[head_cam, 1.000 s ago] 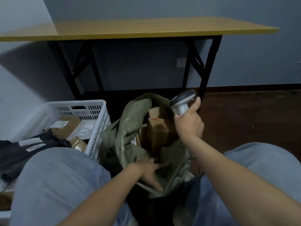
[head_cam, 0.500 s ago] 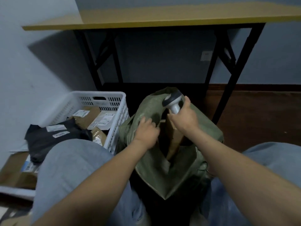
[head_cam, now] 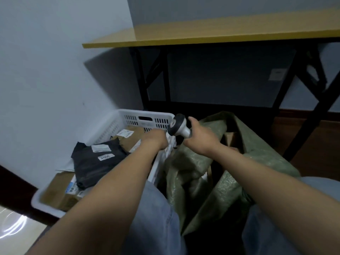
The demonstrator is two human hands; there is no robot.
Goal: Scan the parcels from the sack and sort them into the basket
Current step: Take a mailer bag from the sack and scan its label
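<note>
From the head camera, the person sits with the green woven plastic sack [head_cam: 193, 162] upright between knees in blue jeans [head_cam: 158, 218], its mouth slumped open, probably so parcels can be drawn out without leaning. A brown cardboard box [head_cam: 230, 138] shows inside the sack, waiting its turn. Touching the sack's left side stands the white perforated plastic basket [head_cam: 128, 115], likely set that close so each parcel goes across in one short reach. It already holds a black plastic mailer bag [head_cam: 97, 161] with white labels, lying on top of flat cardboard parcels [head_cam: 60, 192]. The right hand [head_cam: 200, 139] is wrapped round the handle of a grey-and-white handheld barcode scanner [head_cam: 179, 128], thumb raised, forearm stretched forward over the sack. The scanner's head is tipped left toward the basket's near corner, seemingly aimed at a label there. The left hand [head_cam: 155, 139] reaches over the basket's right rim, back of the hand upward and wrist bent down. Its fingers are hidden, so I cannot tell whether it grips a parcel or hangs empty. Behind stands a yellow-topped folding table [head_cam: 202, 34] on black legs.
</note>
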